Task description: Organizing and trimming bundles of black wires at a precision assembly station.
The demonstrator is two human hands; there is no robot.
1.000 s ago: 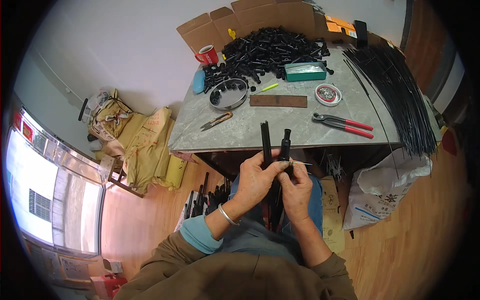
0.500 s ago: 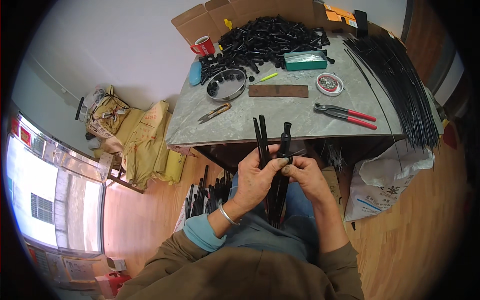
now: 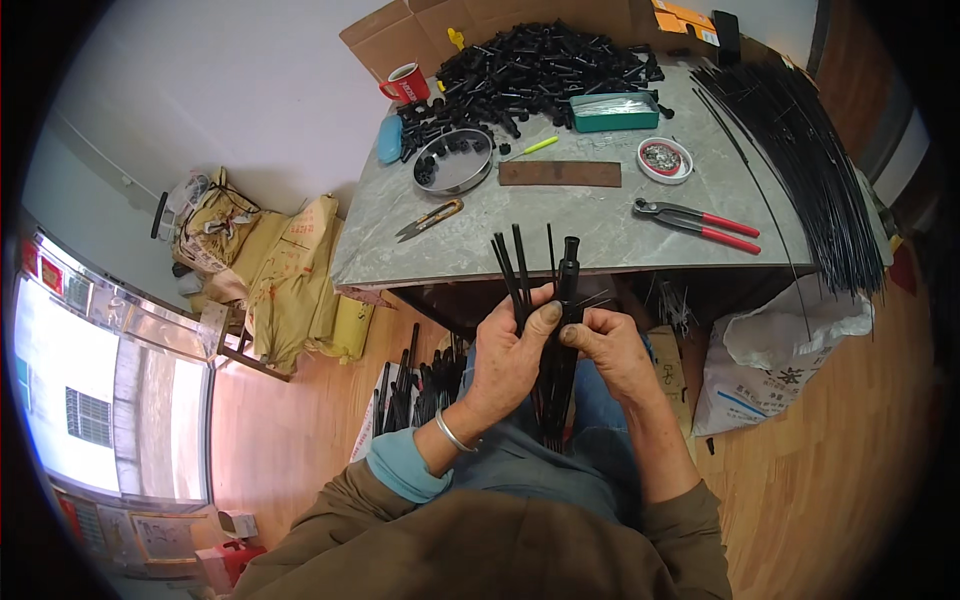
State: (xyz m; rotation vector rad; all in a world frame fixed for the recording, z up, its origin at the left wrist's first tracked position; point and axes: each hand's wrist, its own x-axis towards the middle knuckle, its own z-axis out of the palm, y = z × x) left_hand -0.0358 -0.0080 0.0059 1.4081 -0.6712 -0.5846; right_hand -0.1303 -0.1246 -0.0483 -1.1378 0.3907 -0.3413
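Above my lap, my left hand [image 3: 508,352] is closed around several thin black rods [image 3: 512,262], which stick up past the fingers in a loose fan. Beside them stands a thicker black stepped tube [image 3: 569,265], upright, held between both hands. My right hand [image 3: 618,355] pinches the tube from the right, thumb pressed on its side close to the left thumb. Fine wires [image 3: 597,299] poke out by the right fingers; what they attach to is hidden. Below the hands, the dark lower ends of the bundle hang down between my knees.
On the grey table [image 3: 400,250] lie a heap of black parts [image 3: 540,70], a teal tray [image 3: 615,120], a round sieve [image 3: 470,185], red-handled pincers [image 3: 700,222], snips [image 3: 430,220] and a brown strip [image 3: 560,174]. Long black rods [image 3: 810,170] overhang the right edge above a white sack [image 3: 750,390].
The rods in my left hand have spread apart, and one thin rod now shows beside the tube. The left thumb has shifted slightly up and left; both hands stay close together.
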